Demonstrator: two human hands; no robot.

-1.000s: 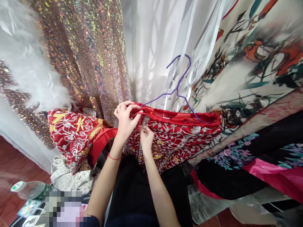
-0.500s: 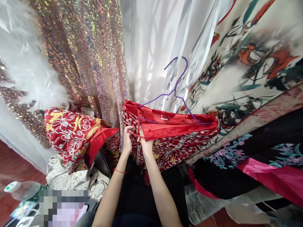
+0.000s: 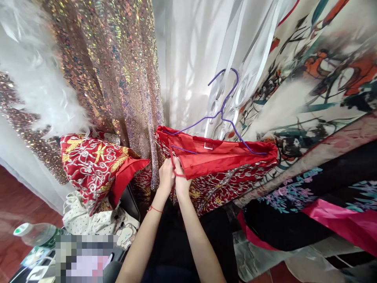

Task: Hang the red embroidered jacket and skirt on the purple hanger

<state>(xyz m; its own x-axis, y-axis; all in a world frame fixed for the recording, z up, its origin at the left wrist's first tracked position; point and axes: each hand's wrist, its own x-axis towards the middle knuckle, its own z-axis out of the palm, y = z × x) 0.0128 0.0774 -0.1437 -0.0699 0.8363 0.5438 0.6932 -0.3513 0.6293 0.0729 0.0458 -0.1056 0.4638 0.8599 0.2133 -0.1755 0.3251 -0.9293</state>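
A red embroidered skirt (image 3: 216, 196) with silver and gold patterns lies before me, its waistband spread over a purple wire hanger (image 3: 221, 112). The red lining (image 3: 218, 159) shows, with a small white label (image 3: 209, 146). My left hand (image 3: 166, 173) and my right hand (image 3: 182, 180) meet at the left end of the waist opening. A thin red tie (image 3: 178, 173) passes between them. Both hands are closed, the left pinching the tie, the right gripping the waistband edge where the tie loops across its fingers. The fingertips are partly hidden.
On the left another red embroidered garment (image 3: 88, 165) is draped over polka-dot fabric (image 3: 85, 222), near a plastic bottle (image 3: 38, 234). A sequined curtain-like cloth (image 3: 118, 78) and white feathers (image 3: 50, 86) hang behind. Printed cloth (image 3: 324, 78) and black floral fabric (image 3: 282, 224) are at right.
My left hand has moved right and closed in against my right hand, drawing in the tie. The view has shifted slightly, so everything appears a little further right.
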